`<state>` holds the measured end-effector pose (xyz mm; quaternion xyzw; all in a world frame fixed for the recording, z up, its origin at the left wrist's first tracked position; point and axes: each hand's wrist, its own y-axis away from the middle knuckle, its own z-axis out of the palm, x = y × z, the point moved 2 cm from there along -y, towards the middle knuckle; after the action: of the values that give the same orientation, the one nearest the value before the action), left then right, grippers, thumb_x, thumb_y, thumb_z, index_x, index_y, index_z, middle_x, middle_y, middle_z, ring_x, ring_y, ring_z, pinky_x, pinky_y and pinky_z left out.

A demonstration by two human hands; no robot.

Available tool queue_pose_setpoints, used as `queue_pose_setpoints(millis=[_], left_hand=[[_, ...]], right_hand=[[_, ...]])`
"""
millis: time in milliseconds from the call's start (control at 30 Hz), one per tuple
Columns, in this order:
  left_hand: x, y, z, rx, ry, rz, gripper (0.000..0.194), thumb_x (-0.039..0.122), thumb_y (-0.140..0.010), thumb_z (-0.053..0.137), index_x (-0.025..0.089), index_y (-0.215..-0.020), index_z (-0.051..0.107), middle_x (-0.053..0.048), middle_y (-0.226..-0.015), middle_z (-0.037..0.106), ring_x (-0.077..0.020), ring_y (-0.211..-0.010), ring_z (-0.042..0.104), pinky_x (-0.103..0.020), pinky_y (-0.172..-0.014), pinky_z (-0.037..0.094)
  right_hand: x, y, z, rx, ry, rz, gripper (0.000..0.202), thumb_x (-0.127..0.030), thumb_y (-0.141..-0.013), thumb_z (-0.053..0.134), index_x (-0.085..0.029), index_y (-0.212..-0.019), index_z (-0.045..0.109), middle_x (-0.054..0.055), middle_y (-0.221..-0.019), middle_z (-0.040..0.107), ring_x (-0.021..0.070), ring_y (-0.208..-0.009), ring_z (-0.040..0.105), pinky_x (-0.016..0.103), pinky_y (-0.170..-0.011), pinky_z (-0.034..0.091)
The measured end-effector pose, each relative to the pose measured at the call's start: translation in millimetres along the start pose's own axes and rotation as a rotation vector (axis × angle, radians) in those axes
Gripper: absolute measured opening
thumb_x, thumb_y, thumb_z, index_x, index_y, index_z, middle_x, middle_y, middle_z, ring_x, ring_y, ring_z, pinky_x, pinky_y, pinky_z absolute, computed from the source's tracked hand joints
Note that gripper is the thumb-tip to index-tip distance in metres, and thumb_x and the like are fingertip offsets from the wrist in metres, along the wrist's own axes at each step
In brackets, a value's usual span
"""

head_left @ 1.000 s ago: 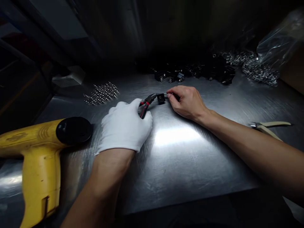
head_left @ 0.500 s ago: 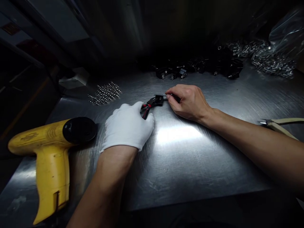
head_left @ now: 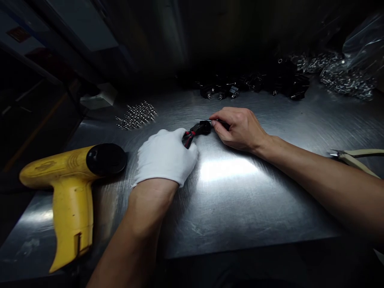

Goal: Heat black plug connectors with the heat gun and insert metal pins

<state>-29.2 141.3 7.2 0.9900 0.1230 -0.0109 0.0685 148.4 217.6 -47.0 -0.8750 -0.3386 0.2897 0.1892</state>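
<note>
"How are the two arms set?"

"The left forearm (head_left: 139,230) rises from the bottom edge, leaning rightward. It ends in the left hand (head_left: 165,158), which wears a white fabric glove (head_left: 157,170), its back turned up. The right forearm (head_left: 315,172) slants in from the right edge, and the bare right hand (head_left: 241,130) lies low over the brushed grey metal tabletop (head_left: 255,216), knuckles up."

"What is the left one doing with its fingers?"

"They are wrapped round small dark-jawed pliers with black-and-red handles (head_left: 190,138), the nose pointing away and to the right. At that nose sits a small black block (head_left: 205,128), between the two hands."

"Gripped by the pliers?"

"It meets their tips, but I can't tell how firmly the jaws bite; dark lies against dark there."

"And the right hand?"

"Thumb and forefinger are pinched on a thin, straight metal rod (head_left: 202,119), which points left along the far side of the block. Whether rod and block touch, I can't tell. The other fingers are curled under."

"Anything near the arms?"

"A yellow, black-nosed, pistol-shaped tool (head_left: 72,188) lies left of the gloved hand; cream-handled metal pliers (head_left: 360,153) lie beyond the right forearm."
</note>
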Motion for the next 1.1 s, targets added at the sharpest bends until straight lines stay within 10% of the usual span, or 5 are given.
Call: queue_pose_setpoints(millis=[1100], left_hand=[[3, 1, 3.7, 0.012, 0.232, 0.087, 0.025, 0.035, -0.081, 0.049, 0.031, -0.092, 0.071, -0.005, -0.089, 0.075, -0.0265, -0.076, 0.064, -0.032, -0.060, 0.036]], right_hand=[[-14, 0, -1, 0.014, -0.201, 0.063, 0.035, -0.015, -0.087, 0.063, -0.017, -0.120, 0.073, 0.004, -0.092, 0.065, 0.0153, -0.077, 0.061, 0.028, -0.075, 0.049]])
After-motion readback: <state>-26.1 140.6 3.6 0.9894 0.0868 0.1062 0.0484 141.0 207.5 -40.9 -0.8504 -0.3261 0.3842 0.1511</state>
